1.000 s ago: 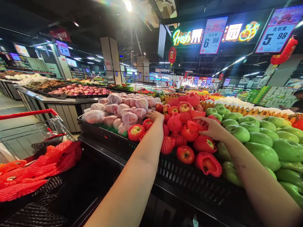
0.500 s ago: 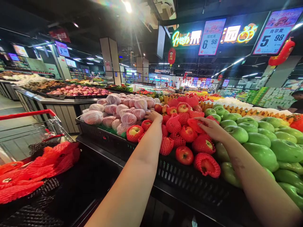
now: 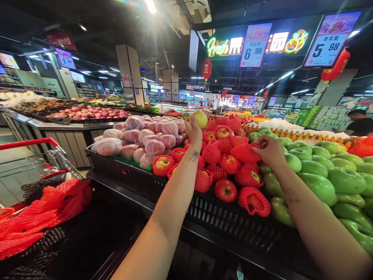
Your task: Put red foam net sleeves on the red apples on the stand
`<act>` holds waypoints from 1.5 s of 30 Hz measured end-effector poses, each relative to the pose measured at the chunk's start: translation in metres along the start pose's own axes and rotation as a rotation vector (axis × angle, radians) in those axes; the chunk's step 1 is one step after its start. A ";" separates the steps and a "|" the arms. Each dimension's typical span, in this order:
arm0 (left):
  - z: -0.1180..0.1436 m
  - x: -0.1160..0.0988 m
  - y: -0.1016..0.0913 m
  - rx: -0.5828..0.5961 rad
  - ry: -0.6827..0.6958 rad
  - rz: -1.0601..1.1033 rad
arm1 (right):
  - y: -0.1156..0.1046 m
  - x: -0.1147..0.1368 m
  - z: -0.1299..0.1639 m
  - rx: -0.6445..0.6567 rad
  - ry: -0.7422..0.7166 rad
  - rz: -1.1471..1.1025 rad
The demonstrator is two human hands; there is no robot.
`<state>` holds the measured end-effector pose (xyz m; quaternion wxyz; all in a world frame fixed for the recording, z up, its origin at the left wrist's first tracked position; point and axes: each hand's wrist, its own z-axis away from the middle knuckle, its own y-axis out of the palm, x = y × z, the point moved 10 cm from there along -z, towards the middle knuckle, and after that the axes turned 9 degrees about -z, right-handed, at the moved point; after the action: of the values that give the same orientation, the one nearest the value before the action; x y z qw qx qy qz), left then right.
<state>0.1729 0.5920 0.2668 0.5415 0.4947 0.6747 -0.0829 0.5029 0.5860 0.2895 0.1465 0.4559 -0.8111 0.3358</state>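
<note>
Right, the left hand [image 3: 193, 132] is up over the display crate [image 3: 221, 217], fingers closed round a yellow-green apple [image 3: 201, 118] lifted clear of the pile; a firm grip from below and behind, the fruit bare of netting; the right hand [image 3: 269, 151] lies at the seam between the red apples in foam nets [image 3: 233, 163] and the green apples [image 3: 317, 186], fingertips pinching the edge of a red net sleeve [image 3: 244, 154], though whether it truly has it I cannot tell; that apple looks solid, smooth, a touch slippery and apt to bruise, so cup it round the middle, no squeezing; the net is soft and stretchy, best taken by its rim; pink-wrapped fruit [image 3: 145, 138] sits left; a cart [image 3: 37, 186] holds loose nets
</note>
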 end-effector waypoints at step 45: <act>0.089 0.000 0.095 0.761 0.343 -0.527 | 0.019 0.085 0.037 0.127 -0.422 -0.279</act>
<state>0.3020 0.5815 0.2717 0.1641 0.4763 0.7782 -0.3749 0.4437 0.5134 0.3010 -0.0102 0.6316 -0.7303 0.2600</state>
